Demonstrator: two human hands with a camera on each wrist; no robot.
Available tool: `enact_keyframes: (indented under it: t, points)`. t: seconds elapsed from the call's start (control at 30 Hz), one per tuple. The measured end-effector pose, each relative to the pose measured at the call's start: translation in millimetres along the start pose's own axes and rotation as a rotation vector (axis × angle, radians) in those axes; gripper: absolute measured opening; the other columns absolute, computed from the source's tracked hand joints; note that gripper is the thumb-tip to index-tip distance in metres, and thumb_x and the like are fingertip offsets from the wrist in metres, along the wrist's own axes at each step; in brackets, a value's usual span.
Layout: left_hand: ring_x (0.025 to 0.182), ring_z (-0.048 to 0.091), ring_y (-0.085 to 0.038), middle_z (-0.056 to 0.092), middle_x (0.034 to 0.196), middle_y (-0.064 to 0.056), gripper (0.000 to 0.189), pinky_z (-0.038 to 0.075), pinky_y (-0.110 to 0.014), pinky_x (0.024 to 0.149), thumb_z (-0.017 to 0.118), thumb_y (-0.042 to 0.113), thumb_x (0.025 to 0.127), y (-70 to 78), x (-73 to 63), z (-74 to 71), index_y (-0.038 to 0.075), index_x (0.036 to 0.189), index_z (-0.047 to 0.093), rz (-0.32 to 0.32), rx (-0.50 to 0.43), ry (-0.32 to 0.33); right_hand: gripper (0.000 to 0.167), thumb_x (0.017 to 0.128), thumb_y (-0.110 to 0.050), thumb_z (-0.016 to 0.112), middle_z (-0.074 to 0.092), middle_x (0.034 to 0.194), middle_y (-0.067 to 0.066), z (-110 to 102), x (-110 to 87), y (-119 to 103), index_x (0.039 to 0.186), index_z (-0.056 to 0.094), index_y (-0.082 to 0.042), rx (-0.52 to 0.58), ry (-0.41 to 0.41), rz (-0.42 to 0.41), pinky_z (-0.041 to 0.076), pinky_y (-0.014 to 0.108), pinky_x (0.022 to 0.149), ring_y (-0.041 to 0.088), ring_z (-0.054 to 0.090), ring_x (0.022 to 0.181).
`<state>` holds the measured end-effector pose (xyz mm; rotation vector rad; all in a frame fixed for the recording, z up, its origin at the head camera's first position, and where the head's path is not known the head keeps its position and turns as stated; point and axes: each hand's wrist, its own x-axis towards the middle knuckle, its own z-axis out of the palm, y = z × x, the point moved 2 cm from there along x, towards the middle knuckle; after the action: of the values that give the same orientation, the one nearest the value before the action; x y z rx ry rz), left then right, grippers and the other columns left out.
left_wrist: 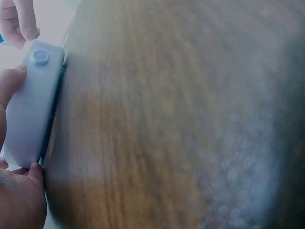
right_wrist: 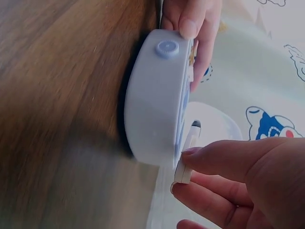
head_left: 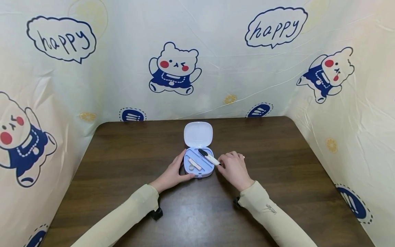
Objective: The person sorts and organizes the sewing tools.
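Note:
A pale blue storage box (head_left: 192,174) stands on the table with its whitish lid (head_left: 198,134) raised at the back. My left hand (head_left: 172,174) grips the box's left side, its thumb by the front edge. Above the right part of the compartments slants a white marker (head_left: 211,158) with a black cap (head_left: 202,152) toward the back. My right hand (head_left: 235,171) pinches the marker's near end between thumb and fingers, just outside the right rim. A small ring (head_left: 191,167) and a short pinkish-white stick (head_left: 195,164) lie inside at the left.
The dark wooden table (head_left: 129,147) extends on all sides of the box. Behind it and at both sides hangs a pale curtain (head_left: 222,79) printed with bears. On the box's front wall is a round button (right_wrist: 167,48).

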<state>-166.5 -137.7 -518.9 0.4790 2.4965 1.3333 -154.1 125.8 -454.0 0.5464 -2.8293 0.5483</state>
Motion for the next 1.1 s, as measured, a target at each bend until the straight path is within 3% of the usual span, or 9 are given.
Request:
enact_keyframes:
  t: [0.2,0.87,1.1]
  points:
    - [0.155,0.029,-0.029,0.020,0.171,-0.015,0.113,0.028,-0.049,0.123,0.083,0.044,0.089,-0.7,0.2,0.0,0.018,0.169,0.007,0.008,-0.005,0.001,0.013,0.086,-0.016,0.086,0.059,0.072,-0.002,0,3.4,-10,0.089,0.075,-0.009,0.002,-0.012,-0.013,0.046,0.055,0.090,0.028,0.058,0.088]
    - [0.155,0.028,-0.032,0.019,0.171,-0.016,0.112,0.028,-0.054,0.123,0.082,0.047,0.090,-1.3,0.8,-0.8,0.015,0.169,0.008,0.003,-0.012,0.002,0.013,0.088,-0.020,0.085,0.062,0.073,-0.002,7,11.9,-30,0.089,0.076,-0.010,-0.035,-0.045,-0.041,0.045,0.054,0.092,0.028,0.059,0.089]
    - [0.153,0.032,-0.030,0.022,0.170,-0.017,0.114,0.029,-0.050,0.123,0.083,0.045,0.089,-3.4,1.6,0.7,0.015,0.169,0.009,0.000,-0.007,0.005,0.014,0.087,-0.020,0.085,0.060,0.070,-0.002,9,13.4,-35,0.087,0.075,-0.010,-0.032,-0.044,-0.058,0.044,0.055,0.092,0.028,0.059,0.088]
